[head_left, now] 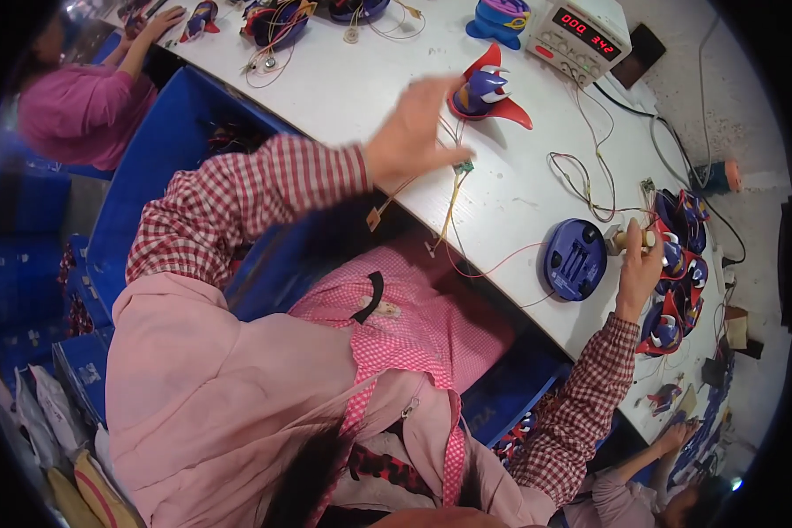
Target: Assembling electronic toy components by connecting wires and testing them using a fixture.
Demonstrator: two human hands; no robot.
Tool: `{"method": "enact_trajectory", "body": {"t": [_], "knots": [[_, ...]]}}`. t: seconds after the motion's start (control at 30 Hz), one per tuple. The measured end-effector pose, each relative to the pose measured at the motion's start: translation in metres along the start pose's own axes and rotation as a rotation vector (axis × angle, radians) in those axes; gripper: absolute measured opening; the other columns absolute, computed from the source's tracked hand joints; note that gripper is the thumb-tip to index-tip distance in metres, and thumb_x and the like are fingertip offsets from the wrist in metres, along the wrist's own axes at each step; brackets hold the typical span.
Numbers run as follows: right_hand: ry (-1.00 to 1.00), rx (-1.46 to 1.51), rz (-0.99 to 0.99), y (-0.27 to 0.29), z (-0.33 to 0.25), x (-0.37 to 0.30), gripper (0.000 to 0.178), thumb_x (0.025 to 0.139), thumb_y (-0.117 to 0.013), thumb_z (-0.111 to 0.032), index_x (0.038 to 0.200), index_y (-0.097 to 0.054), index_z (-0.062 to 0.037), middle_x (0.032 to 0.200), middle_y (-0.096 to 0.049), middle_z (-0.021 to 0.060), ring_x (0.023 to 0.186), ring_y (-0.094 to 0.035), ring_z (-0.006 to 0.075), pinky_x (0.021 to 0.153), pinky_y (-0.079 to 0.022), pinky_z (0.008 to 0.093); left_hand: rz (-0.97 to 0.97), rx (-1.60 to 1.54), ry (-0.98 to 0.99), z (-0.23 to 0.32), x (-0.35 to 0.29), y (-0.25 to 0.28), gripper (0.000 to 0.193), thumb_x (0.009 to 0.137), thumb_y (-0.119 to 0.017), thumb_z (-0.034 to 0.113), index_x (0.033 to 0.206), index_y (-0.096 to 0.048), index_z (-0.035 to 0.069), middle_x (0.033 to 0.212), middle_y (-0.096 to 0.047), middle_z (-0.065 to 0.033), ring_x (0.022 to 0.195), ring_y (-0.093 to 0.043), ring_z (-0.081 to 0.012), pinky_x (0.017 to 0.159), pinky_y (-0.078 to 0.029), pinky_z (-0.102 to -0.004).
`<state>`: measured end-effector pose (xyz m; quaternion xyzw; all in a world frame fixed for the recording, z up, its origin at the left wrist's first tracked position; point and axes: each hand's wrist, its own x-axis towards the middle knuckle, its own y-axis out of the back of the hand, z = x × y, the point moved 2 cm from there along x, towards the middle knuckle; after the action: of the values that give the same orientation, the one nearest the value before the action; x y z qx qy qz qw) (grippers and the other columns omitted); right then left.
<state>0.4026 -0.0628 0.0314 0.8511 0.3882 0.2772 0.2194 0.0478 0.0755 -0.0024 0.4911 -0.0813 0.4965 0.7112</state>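
Note:
My left hand (414, 132), slightly blurred, reaches over the table edge with fingers stretched and thumb apart. Beside its fingertips stands a red, purple and white toy part (486, 92). Wires run from it to a small green circuit board (464, 165) near my thumb, and more wires dangle over the edge. On the right, my right hand (640, 277) pinches a small metal-and-yellowish piece (635, 239), whose kind I cannot make out. Next to it lies a round dark-blue plastic base (575, 260) with slots, joined to a thin red wire.
A power supply (581, 40) with a lit red display stands at the back, its leads on the white table (519, 198). Several finished-looking toy parts (673, 295) crowd the right. Blue bins (163, 141) stand at left. Co-workers' hands (163, 22) work at far left and lower right.

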Motion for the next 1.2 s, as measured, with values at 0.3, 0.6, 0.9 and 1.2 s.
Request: {"method": "enact_trajectory", "body": {"t": [0.3, 0.6, 0.9, 1.2], "knots": [[0.404, -0.314, -0.412, -0.152, -0.131, -0.077, 0.03, 0.082, -0.064, -0.018, 0.103, -0.056, 0.0015, 0.101, -0.052, 0.0197, 0.099, -0.049, 0.0337, 0.083, -0.042, 0.0385, -0.357, 0.103, 0.097, -0.05, 0.071, -0.029, 0.104, 0.062, -0.077, 0.051, 0.133, -0.029, -0.008, 0.117, -0.05, -0.0251, 0.112, -0.047, -0.0347, 0.096, -0.036, -0.0381], [-0.004, 0.215, -0.577, -0.151, -0.111, -0.074, 0.02, 0.081, -0.064, -0.017, 0.087, -0.057, 0.0012, 0.076, -0.06, 0.0125, 0.064, -0.058, 0.0237, 0.056, -0.045, 0.0311, -0.41, -0.487, 0.368, -0.032, 0.06, -0.037, 0.084, 0.061, -0.081, 0.035, 0.122, -0.04, -0.007, 0.108, -0.056, -0.0152, 0.095, -0.058, -0.0229, 0.084, -0.047, -0.0333], [-0.285, 0.672, -0.397, -0.042, -0.079, -0.071, 0.011, 0.085, -0.062, -0.009, 0.092, -0.058, -0.0011, 0.074, -0.06, 0.002, 0.058, -0.054, 0.0071, 0.051, -0.043, 0.0193, -0.576, -1.344, 0.618, 0.065, 0.035, -0.061, 0.071, 0.068, -0.08, 0.021, 0.121, -0.041, -0.005, 0.11, -0.055, -0.0127, 0.101, -0.055, -0.0168, 0.087, -0.046, -0.0283], [-0.29, 0.496, -0.144, 0.008, -0.013, -0.047, 0.017, 0.085, -0.062, -0.008, 0.099, -0.059, 0.0008, 0.082, -0.061, 0.0049, 0.063, -0.058, 0.0111, 0.052, -0.046, 0.0229, -0.707, -1.153, 0.504, 0.111, 0.049, -0.115, 0.073, 0.067, -0.081, 0.031, 0.117, -0.046, -0.007, 0.105, -0.058, -0.0125, 0.094, -0.057, -0.0179, 0.084, -0.046, -0.0274]]}}
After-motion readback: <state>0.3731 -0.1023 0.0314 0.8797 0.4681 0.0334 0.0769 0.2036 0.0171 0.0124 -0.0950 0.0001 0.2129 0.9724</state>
